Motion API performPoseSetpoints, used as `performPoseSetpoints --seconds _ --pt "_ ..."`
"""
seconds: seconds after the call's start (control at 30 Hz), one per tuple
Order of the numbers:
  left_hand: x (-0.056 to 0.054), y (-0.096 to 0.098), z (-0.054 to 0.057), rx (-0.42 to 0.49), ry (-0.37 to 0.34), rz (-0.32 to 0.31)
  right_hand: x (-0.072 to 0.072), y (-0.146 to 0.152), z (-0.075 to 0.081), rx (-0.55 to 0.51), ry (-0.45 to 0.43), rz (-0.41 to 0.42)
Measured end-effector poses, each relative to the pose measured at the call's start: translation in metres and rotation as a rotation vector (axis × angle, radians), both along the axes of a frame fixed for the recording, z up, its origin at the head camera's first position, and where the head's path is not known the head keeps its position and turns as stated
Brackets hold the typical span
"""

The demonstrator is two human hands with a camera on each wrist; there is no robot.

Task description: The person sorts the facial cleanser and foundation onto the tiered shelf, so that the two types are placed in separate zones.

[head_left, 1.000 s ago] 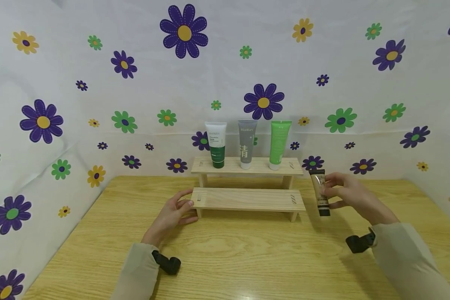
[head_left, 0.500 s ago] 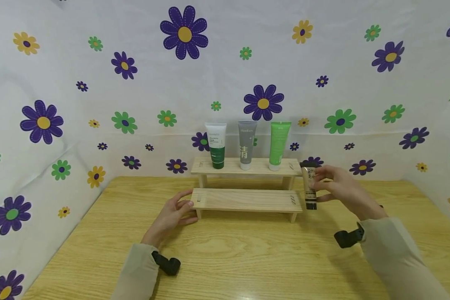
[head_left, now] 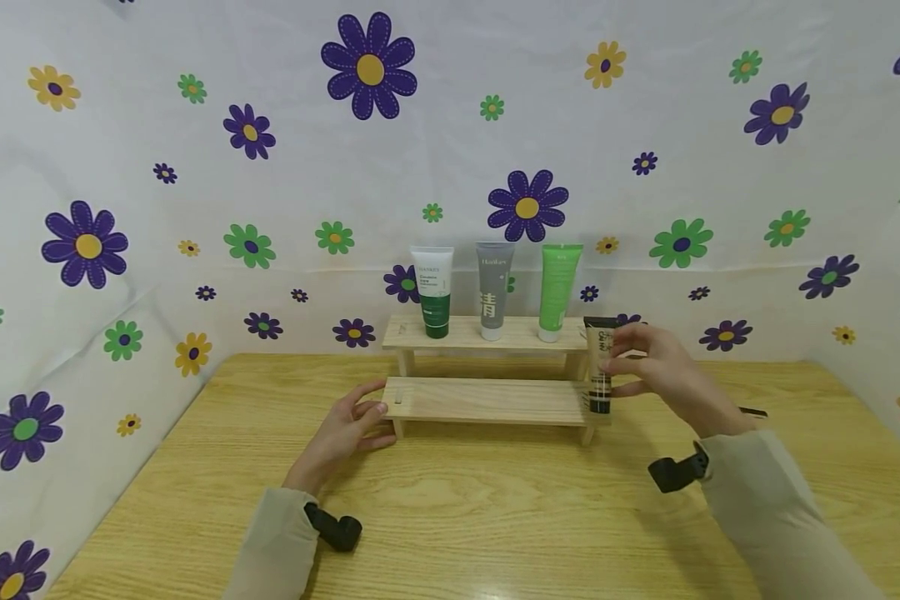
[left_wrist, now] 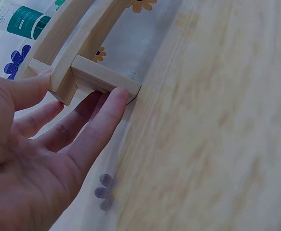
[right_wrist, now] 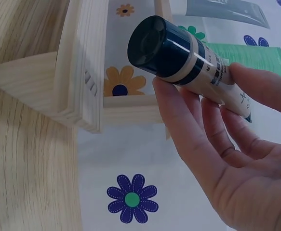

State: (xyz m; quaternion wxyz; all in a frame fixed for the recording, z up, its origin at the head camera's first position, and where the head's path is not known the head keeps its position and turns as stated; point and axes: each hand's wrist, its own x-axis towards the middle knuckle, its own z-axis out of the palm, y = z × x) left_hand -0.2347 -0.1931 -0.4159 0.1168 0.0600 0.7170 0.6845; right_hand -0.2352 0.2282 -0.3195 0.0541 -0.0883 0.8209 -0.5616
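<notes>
In the head view my right hand (head_left: pixel 663 371) pinches a small beige tube (head_left: pixel 599 367) with a black cap, held upright, cap down, by the right end of the lower shelf. The right wrist view shows the tube (right_wrist: pixel 205 72) between thumb and fingers, its dark cap pointing toward the shelf. A two-step wooden stand (head_left: pixel 487 400) sits on the table. My left hand (head_left: pixel 342 429) grips the lower step's left end; the left wrist view shows the thumb (left_wrist: pixel 32 89) on its edge and fingers against the leg (left_wrist: pixel 104 77).
On the upper step stand a white-and-green tube (head_left: pixel 434 292), a grey tube (head_left: pixel 492 287) and a bright green tube (head_left: pixel 559 287). A thin dark object (head_left: pixel 753 412) shows behind my right wrist, mostly hidden. A flower-printed cloth (head_left: pixel 285 200) hangs behind the wooden table (head_left: pixel 435 508).
My right hand has carried the beige tube leftward and slightly up, from beside the stand to the lower step's right end. The left hand stays in place. The dark object behind the wrist has come into view.
</notes>
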Motion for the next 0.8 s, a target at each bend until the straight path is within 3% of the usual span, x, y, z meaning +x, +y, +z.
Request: performPoseSetpoints --seconds 0.8 --pt "-0.001 0.0 0.0 0.0 -0.002 -0.003 -0.004 -0.042 -0.001 -0.076 0.021 -0.013"
